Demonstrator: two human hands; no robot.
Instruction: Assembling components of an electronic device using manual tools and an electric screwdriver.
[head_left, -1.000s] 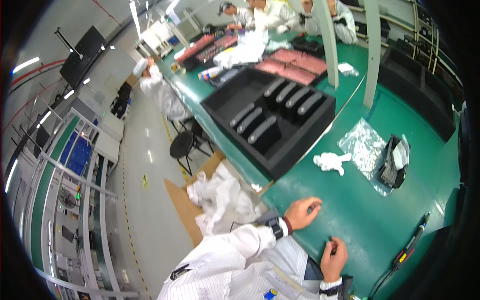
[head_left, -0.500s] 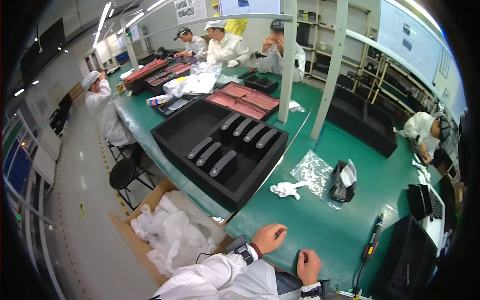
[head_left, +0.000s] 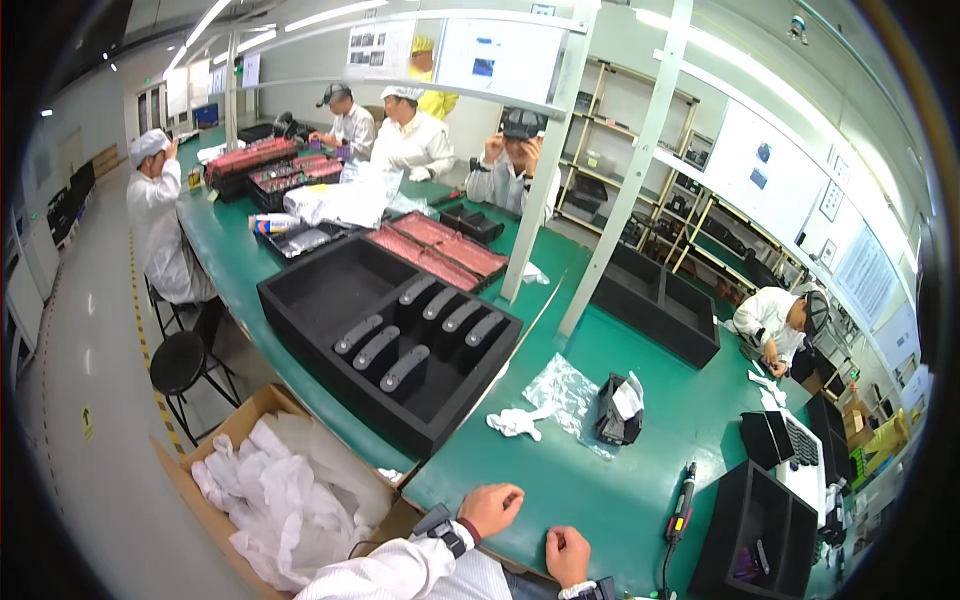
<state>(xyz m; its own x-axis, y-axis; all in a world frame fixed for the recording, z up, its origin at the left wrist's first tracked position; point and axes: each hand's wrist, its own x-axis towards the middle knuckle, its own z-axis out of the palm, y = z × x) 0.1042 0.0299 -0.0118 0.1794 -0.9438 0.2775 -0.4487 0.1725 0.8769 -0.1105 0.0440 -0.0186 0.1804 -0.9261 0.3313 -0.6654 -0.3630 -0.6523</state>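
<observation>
My left hand (head_left: 490, 510) rests at the near edge of the green table (head_left: 600, 490), its fingers loosely curled with nothing showing in them. To its right, my right hand (head_left: 568, 556) lies closed at the same edge, also without anything visible in it. Beyond them is a crumpled white glove (head_left: 516, 423), next to a clear plastic bag (head_left: 563, 393). A small black bin (head_left: 618, 412) with white material in it stands partly on that bag. The large black foam tray (head_left: 440, 425), farther left, holds several grey curved parts (head_left: 404, 368). Neither hand touches these things.
An electric screwdriver (head_left: 682, 508) lies at right, near a black divided box (head_left: 715, 545). A cardboard box (head_left: 180, 470) of white wrapping stands at the lower left. Two metal posts (head_left: 625, 180) rise from the table. Several people in white work around it.
The view has turned up and to the right, so the table things appear farther left and more of the right side shows. My hands keep their curled pose at the table edge.
</observation>
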